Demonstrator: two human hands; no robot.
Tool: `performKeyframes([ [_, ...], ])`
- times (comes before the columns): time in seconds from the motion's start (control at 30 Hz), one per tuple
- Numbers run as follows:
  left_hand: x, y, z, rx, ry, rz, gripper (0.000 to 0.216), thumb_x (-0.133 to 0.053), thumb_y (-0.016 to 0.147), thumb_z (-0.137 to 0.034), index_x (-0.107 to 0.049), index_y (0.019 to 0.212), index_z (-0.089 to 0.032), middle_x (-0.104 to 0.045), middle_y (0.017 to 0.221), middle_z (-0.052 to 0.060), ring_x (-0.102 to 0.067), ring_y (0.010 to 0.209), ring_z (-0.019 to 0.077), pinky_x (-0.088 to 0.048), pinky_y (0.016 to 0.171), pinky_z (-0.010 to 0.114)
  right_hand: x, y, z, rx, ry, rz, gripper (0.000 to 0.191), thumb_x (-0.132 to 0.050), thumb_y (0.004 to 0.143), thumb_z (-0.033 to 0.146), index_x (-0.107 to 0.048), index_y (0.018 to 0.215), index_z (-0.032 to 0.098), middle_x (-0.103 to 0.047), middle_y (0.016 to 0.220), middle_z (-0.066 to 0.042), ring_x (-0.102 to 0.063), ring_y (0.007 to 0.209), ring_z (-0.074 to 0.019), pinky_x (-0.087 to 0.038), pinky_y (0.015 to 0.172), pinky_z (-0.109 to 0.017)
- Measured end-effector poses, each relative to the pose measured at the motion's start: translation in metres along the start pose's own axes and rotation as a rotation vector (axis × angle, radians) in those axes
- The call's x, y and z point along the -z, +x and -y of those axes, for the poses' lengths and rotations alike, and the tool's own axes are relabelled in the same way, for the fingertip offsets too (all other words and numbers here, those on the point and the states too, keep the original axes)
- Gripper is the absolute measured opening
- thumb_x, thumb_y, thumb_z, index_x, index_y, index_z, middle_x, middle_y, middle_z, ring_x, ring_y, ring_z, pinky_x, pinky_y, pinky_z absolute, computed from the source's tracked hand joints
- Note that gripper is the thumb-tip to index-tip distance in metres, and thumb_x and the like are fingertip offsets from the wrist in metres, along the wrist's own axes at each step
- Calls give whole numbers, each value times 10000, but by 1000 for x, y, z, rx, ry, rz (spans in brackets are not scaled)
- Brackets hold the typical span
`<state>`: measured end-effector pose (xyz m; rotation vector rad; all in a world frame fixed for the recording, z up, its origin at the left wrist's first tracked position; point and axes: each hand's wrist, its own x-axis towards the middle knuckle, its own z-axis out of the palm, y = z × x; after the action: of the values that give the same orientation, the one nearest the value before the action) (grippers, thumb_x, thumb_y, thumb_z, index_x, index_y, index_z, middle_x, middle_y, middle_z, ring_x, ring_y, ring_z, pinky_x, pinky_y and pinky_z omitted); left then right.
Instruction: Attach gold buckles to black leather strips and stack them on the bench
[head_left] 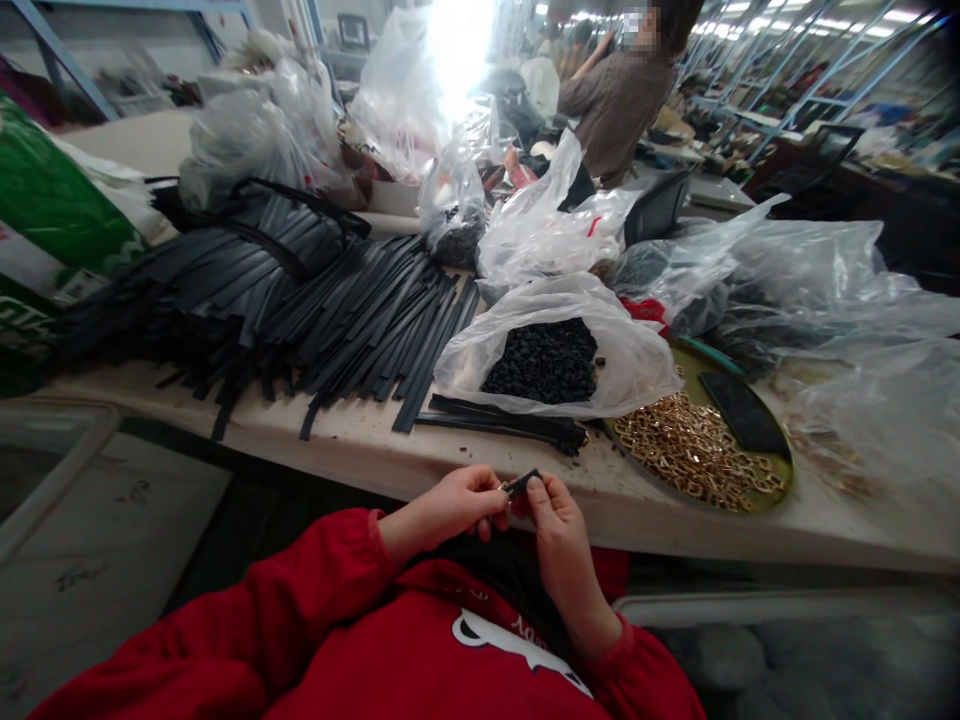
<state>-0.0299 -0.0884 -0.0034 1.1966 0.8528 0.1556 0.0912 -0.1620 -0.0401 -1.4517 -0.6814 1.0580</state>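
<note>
In front of my chest, both hands meet at a short black strap point(523, 483) just past the table's near edge. My left hand point(469, 500) pinches a small gold-coloured buckle point(504, 487) at the strap's left end. The fingers of my right hand point(556, 515) are closed on the strap's other end. Beyond my hands lies a small bundle of black straps point(510, 422). Behind it an opened plastic bag point(637, 370) holds many small black pieces point(547, 362). To the right, a round tray point(784, 462) carries a heap of gold-coloured buckles point(690, 440) and a dark flat object point(742, 412).
Long black strips point(360, 320) lie spread over the left of the table point(337, 450), some overhanging its edge. Several clear plastic bags point(817, 260) crowd the back and right. A green and white sack point(60, 190) stands far left. Another person point(622, 100) stands beyond the table.
</note>
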Motion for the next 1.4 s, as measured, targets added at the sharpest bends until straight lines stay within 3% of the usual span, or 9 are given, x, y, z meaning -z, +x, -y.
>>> performKeyframes([
  [0.27, -2, 4, -3, 22, -55, 16, 161, -505, 704, -297, -428, 693, -156, -561, 589, -28, -442, 415, 41, -313, 414, 160, 0, 1, -2, -29, -14, -24, 233, -459, 830, 412, -492, 727, 206, -503, 580, 46, -468, 503, -116, -383, 501, -233],
  [0.47, -2, 6, 2, -18, 98, -69, 189, -480, 746, -335, -446, 704, -153, -567, 586, -19, -441, 418, 55, -312, 409, 169, 6, -3, 5, 320, -363, -75, 175, -524, 790, 361, -580, 736, 204, -576, 705, -11, -528, 685, -161, -402, 644, -269],
  [0.67, 6, -2, -6, -91, 223, 46, 314, -508, 754, -466, -465, 717, -158, -570, 591, -25, -458, 438, 71, -299, 394, 174, 13, 7, 13, -22, -106, 183, 230, -629, 708, 393, -521, 699, 190, -502, 601, 41, -457, 552, -111, -371, 524, -215],
  [0.83, 14, 14, -10, -141, 200, -5, 306, -564, 721, -449, -466, 743, -160, -521, 556, -55, -459, 441, 79, -310, 399, 176, 10, 18, 24, 35, -182, 210, 252, -578, 747, 435, -518, 714, 192, -503, 582, 46, -452, 544, -108, -358, 527, -214],
  [0.93, 18, 23, -14, -228, 201, -41, 281, -559, 734, -331, -485, 949, -167, -527, 626, -63, -483, 501, 81, -355, 462, 178, 16, 38, 40, 126, -338, 344, 331, -441, 825, 477, -550, 709, 187, -510, 578, 29, -470, 557, -122, -361, 534, -225],
  [1.0, 21, 28, -17, -276, 286, -46, 215, -494, 773, -292, -524, 945, -167, -525, 637, -53, -471, 518, 80, -350, 481, 179, 25, 63, 53, 202, -477, 396, 409, -342, 862, 487, -565, 707, 180, -511, 576, 16, -485, 562, -131, -374, 538, -233],
  [1.13, 26, 37, -21, -254, 320, -157, 215, -428, 811, -328, -550, 840, -154, -491, 592, -47, -444, 505, 84, -326, 466, 181, 37, 132, 72, 380, -1177, 115, 268, -370, 886, 335, -578, 842, 171, -592, 751, -27, -559, 710, -148, -401, 645, -235],
  [1.2, 28, 42, -22, -236, 277, -170, 227, -424, 813, -345, -539, 850, -153, -480, 574, -54, -428, 486, 80, -315, 455, 179, 35, 161, 73, 384, -1498, 99, 165, -443, 853, 238, -594, 877, 177, -612, 864, -51, -579, 779, -155, -395, 669, -236],
  [1.4, 32, 50, -22, -182, 206, -151, 231, -425, 804, -362, -512, 834, -150, -470, 558, -59, -400, 454, 72, -297, 427, 174, 18, 190, 60, 363, -1725, 123, 114, -530, 789, 194, -609, 842, 132, -614, 872, -123, -607, 791, -226, -396, 646, -292],
])
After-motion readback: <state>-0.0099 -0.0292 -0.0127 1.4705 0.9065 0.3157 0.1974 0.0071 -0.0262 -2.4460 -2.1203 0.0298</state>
